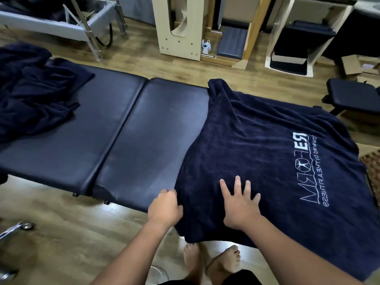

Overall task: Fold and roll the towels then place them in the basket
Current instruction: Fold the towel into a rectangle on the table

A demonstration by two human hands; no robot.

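A large navy towel (pixel 257 145) with white mirrored lettering lies spread over the right end of a dark padded bench (pixel 127 124) and hangs over its near edge. My left hand (pixel 165 208) is closed on the towel's left edge near the bench's front. Flat on the towel just to the right rests my right hand (pixel 239 204), fingers spread. A heap of crumpled navy towels (pixel 33 91) sits on the bench's far left end. No basket is clearly in view.
Wooden floor surrounds the bench. A woven brown mat or basket edge (pixel 372 167) shows at the right. Behind stand cream wooden frames (pixel 178 25), a metal frame (pixel 90 27) and a small dark padded stool (pixel 353 93). My bare feet (pixel 211 262) are below the bench's edge.
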